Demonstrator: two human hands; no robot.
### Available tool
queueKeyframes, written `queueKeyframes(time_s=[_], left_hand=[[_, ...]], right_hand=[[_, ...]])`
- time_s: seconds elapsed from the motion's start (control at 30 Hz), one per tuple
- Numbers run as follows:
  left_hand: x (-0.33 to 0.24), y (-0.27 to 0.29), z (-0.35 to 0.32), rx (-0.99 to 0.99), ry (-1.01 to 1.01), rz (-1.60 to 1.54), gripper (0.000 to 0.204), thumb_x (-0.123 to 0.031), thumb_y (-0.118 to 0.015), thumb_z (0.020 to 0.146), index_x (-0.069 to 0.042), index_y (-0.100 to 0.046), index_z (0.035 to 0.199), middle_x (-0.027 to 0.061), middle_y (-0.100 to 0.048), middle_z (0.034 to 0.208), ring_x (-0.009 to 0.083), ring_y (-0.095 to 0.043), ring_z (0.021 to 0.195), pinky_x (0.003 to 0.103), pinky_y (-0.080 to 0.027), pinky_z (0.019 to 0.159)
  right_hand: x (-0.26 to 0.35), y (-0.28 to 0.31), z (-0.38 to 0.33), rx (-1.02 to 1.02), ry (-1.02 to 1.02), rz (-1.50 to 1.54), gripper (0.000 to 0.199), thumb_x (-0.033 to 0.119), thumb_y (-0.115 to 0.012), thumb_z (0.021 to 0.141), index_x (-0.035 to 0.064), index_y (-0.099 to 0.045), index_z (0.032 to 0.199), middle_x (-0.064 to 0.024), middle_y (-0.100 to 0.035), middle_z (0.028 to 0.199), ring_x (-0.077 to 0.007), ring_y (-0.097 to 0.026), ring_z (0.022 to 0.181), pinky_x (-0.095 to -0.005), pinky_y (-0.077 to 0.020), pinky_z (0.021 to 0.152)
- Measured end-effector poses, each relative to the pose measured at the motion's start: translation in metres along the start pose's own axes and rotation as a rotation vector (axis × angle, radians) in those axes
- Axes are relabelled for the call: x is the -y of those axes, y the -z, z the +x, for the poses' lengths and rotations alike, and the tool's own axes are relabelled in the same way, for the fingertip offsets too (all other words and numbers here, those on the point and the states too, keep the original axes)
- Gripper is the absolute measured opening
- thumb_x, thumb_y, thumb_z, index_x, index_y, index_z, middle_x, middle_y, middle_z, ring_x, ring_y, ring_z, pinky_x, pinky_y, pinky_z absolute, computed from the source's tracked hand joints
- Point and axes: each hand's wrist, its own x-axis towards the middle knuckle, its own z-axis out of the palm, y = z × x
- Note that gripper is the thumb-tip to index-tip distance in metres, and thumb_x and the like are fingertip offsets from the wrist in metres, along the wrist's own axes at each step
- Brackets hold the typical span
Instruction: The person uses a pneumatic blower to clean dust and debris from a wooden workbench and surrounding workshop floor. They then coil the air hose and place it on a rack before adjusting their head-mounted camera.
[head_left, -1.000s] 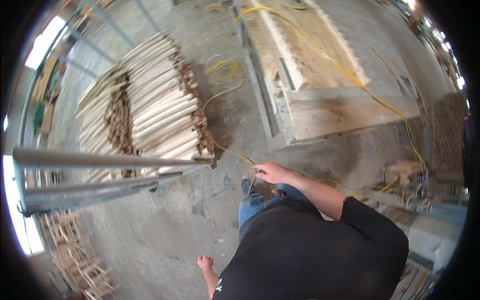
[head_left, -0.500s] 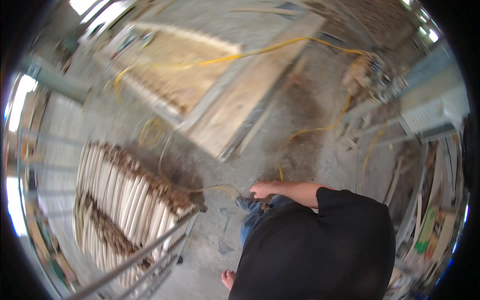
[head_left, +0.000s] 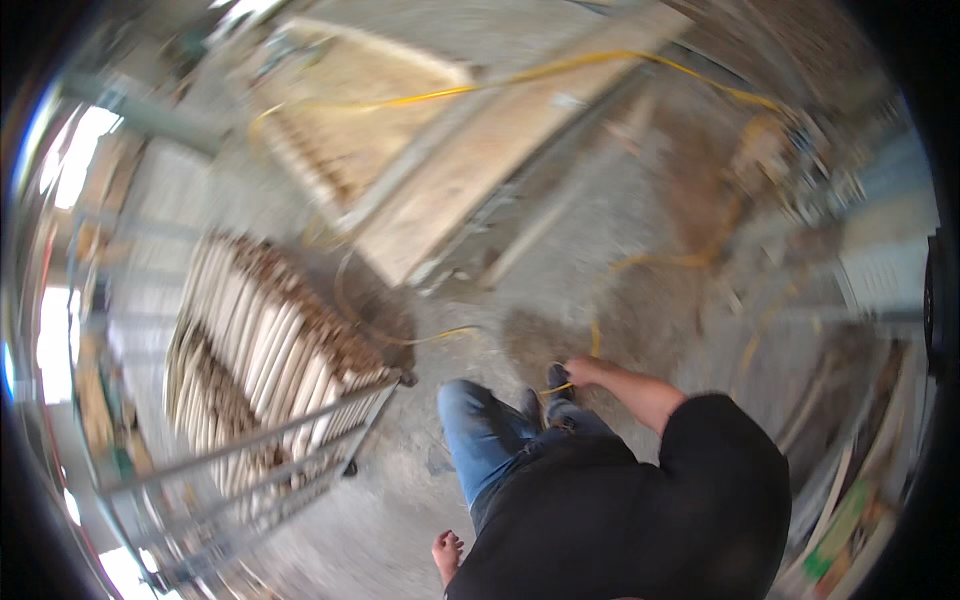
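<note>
My left hand [head_left: 447, 553] hangs low beside my hip, fingers loosely curled and apart, with nothing visible in it. In front of my body, my right hand [head_left: 582, 371] reaches down over my shoes [head_left: 562, 380], its fingers smeared by motion. A bit of yellow hose [head_left: 556, 389] shows right beside that hand; whether the fingers touch it I cannot tell. My jeans-clad legs [head_left: 468, 425] are in mid-stride on the concrete floor. Nearest to my left side is a metal cart [head_left: 270, 432] carrying a stack of pale wooden slats [head_left: 265, 345].
Ahead lies a large low wooden frame with a long board [head_left: 450, 185] along its near side. A yellow hose [head_left: 420, 97] crosses it toward machinery [head_left: 810, 165] at the right. A grey cabinet [head_left: 885, 270] and long scrap wood [head_left: 850, 480] line the right side.
My view has shifted, and the cart and frame sit differently in it. A leg has come forward into sight. My right hand appears farther right, the left one slightly higher.
</note>
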Motion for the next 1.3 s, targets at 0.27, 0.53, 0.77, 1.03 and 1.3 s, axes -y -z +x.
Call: queueKeyframes(time_s=[0.27,0.53,0.77,1.03,1.3], left_hand=[[0.031,0.009,-0.028,-0.009,0.185,0.262,0.031,-0.023,-0.069,0.093,-0.003,-0.069,0.117,0.0094,-0.074,0.089,0.0185,-0.074,0.073,0.030,-0.054,0.057],[0.031,0.050,0.001,0.078,0.044,0.302,0.032,-0.024,-0.064,0.096,-0.005,-0.069,0.121,0.0129,-0.076,0.098,0.0201,-0.075,0.088,0.032,-0.057,0.076],[0.140,0.123,0.005,-0.013,0.210,0.136,0.037,-0.024,-0.069,0.093,-0.002,-0.066,0.122,0.0156,-0.073,0.103,0.0259,-0.072,0.096,0.038,-0.056,0.082],[0.196,0.100,-0.009,0.098,0.647,0.125,0.058,-0.035,-0.070,0.095,-0.007,-0.053,0.144,0.0206,-0.062,0.124,0.0316,-0.060,0.114,0.042,-0.049,0.099],[0.145,0.038,0.061,0.020,0.691,0.180,0.054,-0.034,-0.068,0.097,-0.005,-0.056,0.141,0.0176,-0.065,0.115,0.0289,-0.062,0.104,0.041,-0.051,0.090]], right_hand=[[0.017,0.029,-0.038,0.125,-0.167,0.046,0.045,0.034,-0.063,0.083,0.0024,-0.070,0.115,-0.0250,-0.069,0.117,-0.0393,-0.066,0.112,-0.0476,-0.0525,0.096],[0.015,-0.042,0.071,0.139,-0.457,0.040,0.064,0.026,-0.065,0.086,0.0018,-0.051,0.143,-0.0253,-0.058,0.140,-0.0405,-0.057,0.129,-0.0480,-0.0466,0.107],[0.097,-0.040,0.197,0.099,-0.419,0.000,0.062,0.031,-0.062,0.091,-0.0005,-0.051,0.144,-0.0252,-0.055,0.143,-0.0391,-0.054,0.132,-0.0463,-0.0442,0.110],[0.209,-0.062,0.363,0.064,-0.321,-0.087,0.053,0.013,-0.057,0.091,0.0035,-0.049,0.143,-0.0212,-0.054,0.144,-0.0360,-0.051,0.136,-0.0474,-0.0459,0.110],[0.174,-0.109,0.540,-0.215,-0.160,-0.288,0.073,0.009,-0.064,0.085,0.0038,-0.033,0.151,-0.0198,-0.040,0.151,-0.0360,-0.036,0.144,-0.0511,-0.0412,0.113]])
